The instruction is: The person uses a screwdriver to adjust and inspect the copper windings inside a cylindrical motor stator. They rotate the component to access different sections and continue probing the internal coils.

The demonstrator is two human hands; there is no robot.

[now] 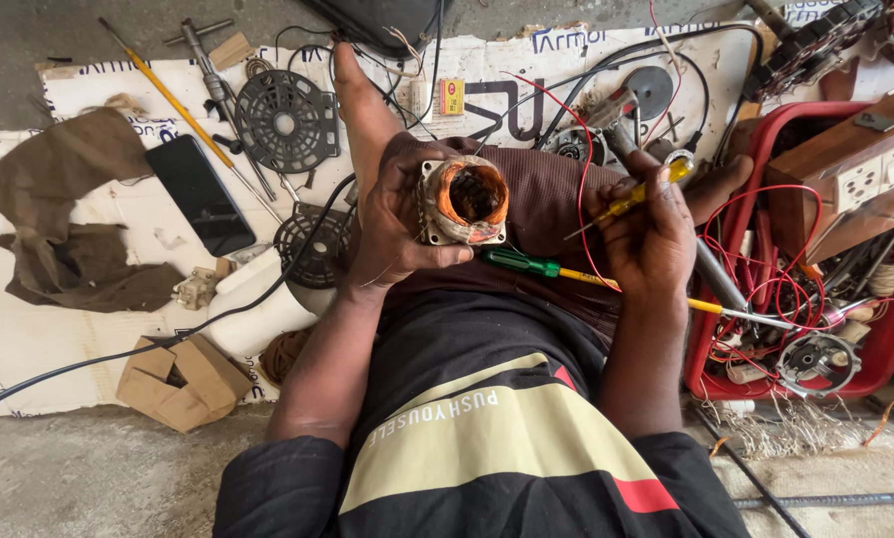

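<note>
From the head cam: left hand (pixel 392 224) is wrapped around a small motor stator with a square pale metal lamination stack and orange-brown copper windings (pixel 464 202), fingers curled over the far side, thumb along the near bottom edge. Stator sits above the lap, bore facing the camera, tilted slightly.

Right hand (pixel 651 234) is closed in a pinch on a thin yellow-handled screwdriver (pixel 638 199), tip pointing left toward the stator but not touching it, as far as I can tell. A thin red wire (pixel 567 125) loops from behind the stator past that hand.

A green-handled screwdriver with a yellow shaft section (pixel 527 264) lies across the lap just below the stator, apart from both hands.

Handling call:
- Stator looks dense for its size, rigid steel stack. I'd expect real weight in one hand.
- Grip belongs on the lamination stack's flat outer sides, as the left hand has it. Corners give good purchase, edges could be sharp.
- Windings are the fragile part: enamelled wire, easily nicked. Keep fingers and tool tips off the coil ends.
- Lead wires are thin, don't carry it by them.

Around: red plastic basket of wires and parts (pixel 871 369) to the right, black phone (pixel 200 194) and a round black fan grille (pixel 286 122) on printed white cardboard sheet (pixel 28 329) to the left, small brown cardboard box (pixel 183 382) near the left elbow.
</note>
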